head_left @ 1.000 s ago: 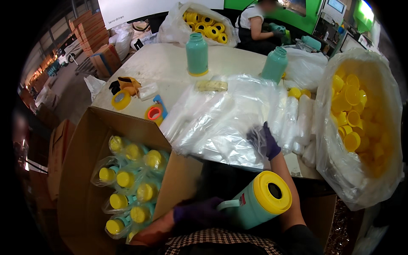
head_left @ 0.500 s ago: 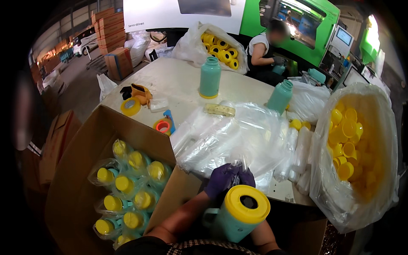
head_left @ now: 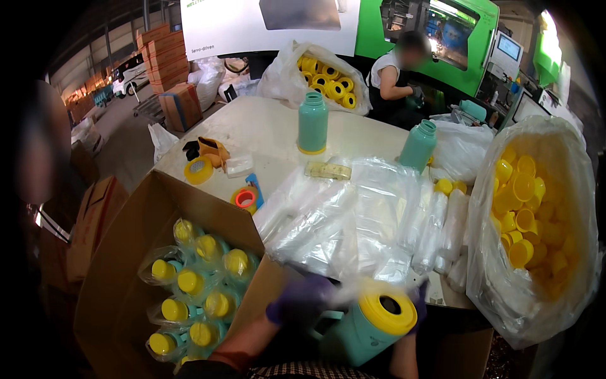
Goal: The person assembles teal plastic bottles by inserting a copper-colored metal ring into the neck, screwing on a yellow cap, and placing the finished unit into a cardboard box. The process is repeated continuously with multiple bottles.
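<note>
My left hand (head_left: 302, 300), in a purple glove, is smeared by motion. A blurred clear plastic bag (head_left: 353, 290) stretches from its fingers toward the yellow top of a teal jug with a handle (head_left: 360, 331). This jug stands tilted close to my body, its yellow ring top facing up around a dark round opening. My right hand (head_left: 418, 307), also gloved in purple, is at the far right side of the jug's top; its fingers are mostly hidden. Beyond the hands lies a stack of flat clear bags (head_left: 372, 221) with a yellowish block (head_left: 328, 170) on it.
A cardboard box (head_left: 120, 252) at left holds several bagged teal bottles with yellow caps (head_left: 190, 282). Teal bottles (head_left: 313, 123) (head_left: 418, 146) stand on the table (head_left: 265, 123), near tape rolls (head_left: 199, 170). At right, a big bag (head_left: 492, 278) holds yellow cups. A co-worker (head_left: 391, 76) sits beyond.
My hands were together at a clear bag behind the jug; now they are apart, left hand leftward, right hand rightward. The bag is drawn toward the jug's top. The jug has shifted slightly right.
</note>
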Motion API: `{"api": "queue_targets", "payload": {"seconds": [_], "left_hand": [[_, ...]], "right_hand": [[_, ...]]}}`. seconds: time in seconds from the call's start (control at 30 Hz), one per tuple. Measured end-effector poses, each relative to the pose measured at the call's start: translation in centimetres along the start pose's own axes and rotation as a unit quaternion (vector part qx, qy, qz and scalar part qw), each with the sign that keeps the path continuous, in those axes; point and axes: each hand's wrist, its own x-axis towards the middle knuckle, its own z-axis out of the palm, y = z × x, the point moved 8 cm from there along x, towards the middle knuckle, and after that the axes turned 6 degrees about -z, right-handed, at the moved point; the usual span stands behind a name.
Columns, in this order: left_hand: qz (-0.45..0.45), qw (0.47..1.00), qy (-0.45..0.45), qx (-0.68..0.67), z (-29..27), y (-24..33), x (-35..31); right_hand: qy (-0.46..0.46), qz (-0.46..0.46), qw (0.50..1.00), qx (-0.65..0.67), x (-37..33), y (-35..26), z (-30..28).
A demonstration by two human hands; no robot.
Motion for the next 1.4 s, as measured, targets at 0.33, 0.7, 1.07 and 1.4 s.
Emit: {"api": "queue_targets", "payload": {"seconds": [0.33, 0.7, 1.07, 1.4], "left_hand": [[-0.266, 0.925, -0.130, -0.239, 7.8, 1.8, -5.7], [-0.081, 0.961, -0.059, -0.256, 16.3, 2.6, -8.4], [-0.190, 0.950, 0.220, -0.112, -1.0, 0.0, -11.9], [-0.109, 0.991, 0.070, 0.031, 7.9, 0.2, -15.6]], "right_hand": [[-0.319, 0.043, 0.735, -0.597, -14.6, -4.3, -0.1], [-0.425, -0.311, 0.544, -0.654, -20.6, -3.3, 8.4], [-0.569, -0.019, 0.614, -0.546, -18.8, 7.7, 9.1], [-0.500, 0.362, 0.742, -0.262, -21.1, 6.7, 4.1]]}}
